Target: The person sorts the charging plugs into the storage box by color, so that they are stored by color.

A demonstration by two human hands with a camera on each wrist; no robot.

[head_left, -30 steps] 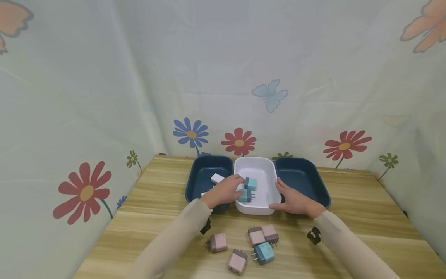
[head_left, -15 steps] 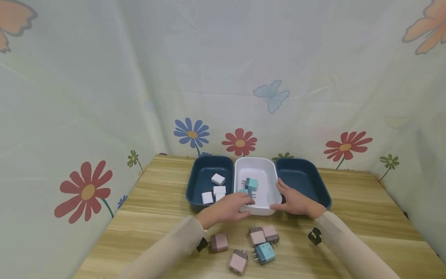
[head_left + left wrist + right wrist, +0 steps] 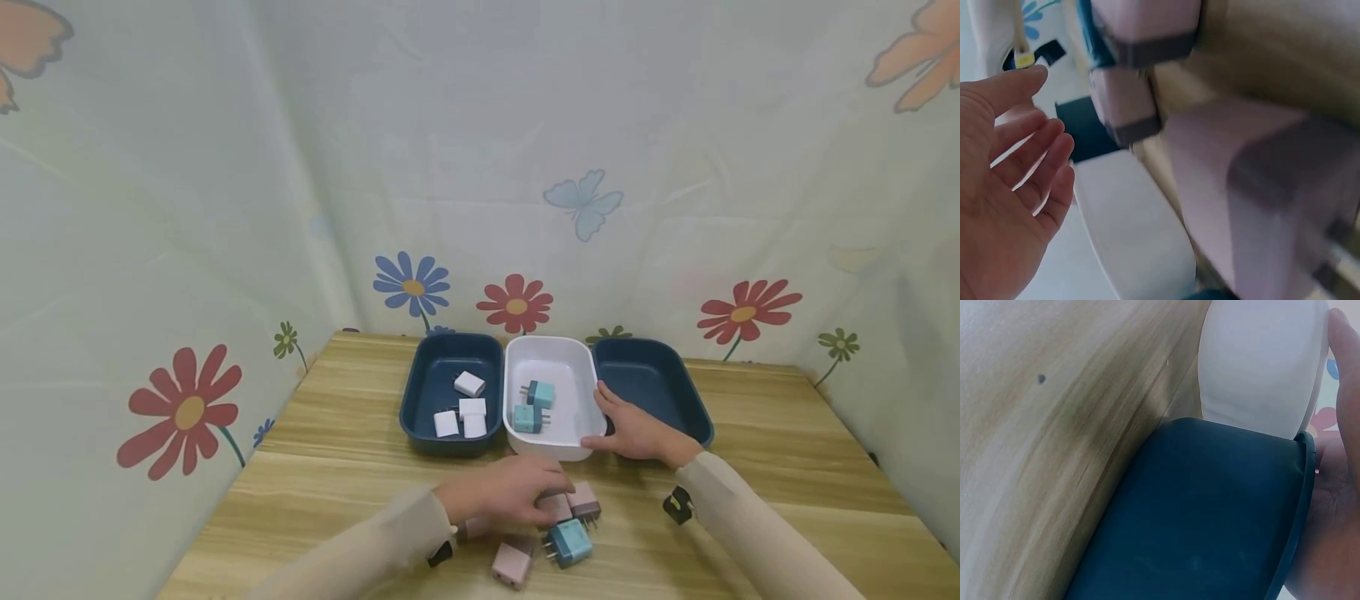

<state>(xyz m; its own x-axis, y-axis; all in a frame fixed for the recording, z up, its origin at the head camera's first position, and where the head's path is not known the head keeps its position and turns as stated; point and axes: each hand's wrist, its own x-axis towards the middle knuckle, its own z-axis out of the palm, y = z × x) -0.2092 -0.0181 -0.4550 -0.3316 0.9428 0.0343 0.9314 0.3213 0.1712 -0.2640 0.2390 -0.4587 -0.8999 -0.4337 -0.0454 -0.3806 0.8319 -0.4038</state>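
Observation:
My left hand (image 3: 513, 490) is over the table, fingers loosely bent and holding nothing, above pink plug chargers. One pink charger (image 3: 582, 500) shows beside its fingertips; others are partly hidden under the hand. A teal charger (image 3: 572, 543) and another pink charger (image 3: 513, 567) lie nearer the front. My right hand (image 3: 637, 433) is spread at the near right corner of the white bin (image 3: 570, 367), its thumb touching that rim in the right wrist view. Inside the white bin lie two teal chargers (image 3: 542, 394). The left wrist view has a pink charger (image 3: 1222, 181) large and blurred.
Left of the white bin stands a dark blue bin (image 3: 450, 354) with several white chargers (image 3: 470, 384). A second dark blue bin (image 3: 651, 375) adjoins it on the right, beneath my right hand. Behind the wooden table (image 3: 337, 417) hangs a flowered cloth (image 3: 465, 167).
My left hand has left the white bin, moving down toward the front to the loose chargers. A teal charger that it covered now shows fully in the bin. My right hand stays put.

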